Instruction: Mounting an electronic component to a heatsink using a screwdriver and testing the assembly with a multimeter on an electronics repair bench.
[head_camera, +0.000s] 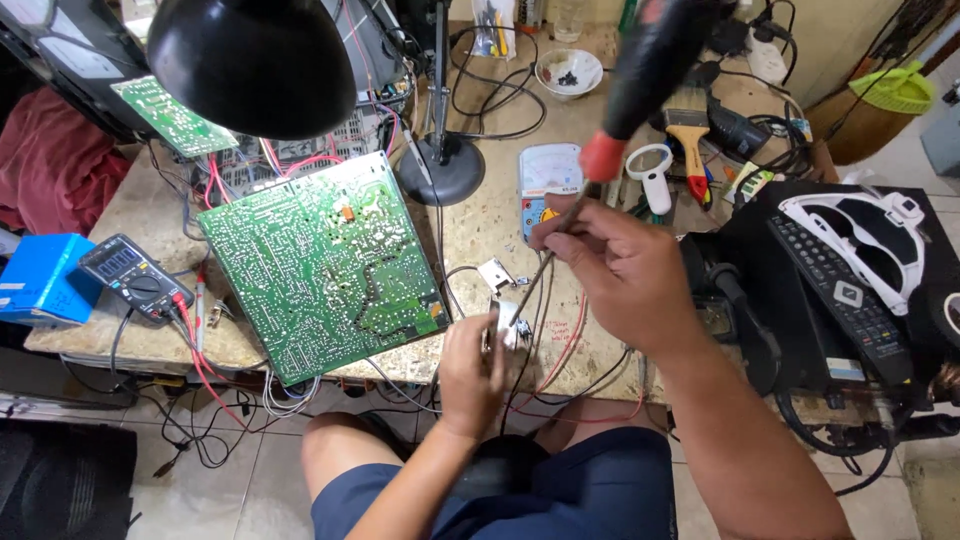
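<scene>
bare forearms, no sleeves, navy shorts (560, 490), bare knees

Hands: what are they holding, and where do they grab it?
The right hand pinches a screwdriver on its thin metal shaft, below the handle. The left hand grips a small metal part by its side.

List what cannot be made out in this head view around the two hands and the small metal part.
- Small silver metal part: mostly covered by the left hand; shape unclear.
- Thin tool tip: hidden where it meets the part; the shaft runs from the right hand.
- Black-and-red screwdriver handle: blurred, cut off by the top edge.
- Large green circuit board: components too small to tell.
</scene>
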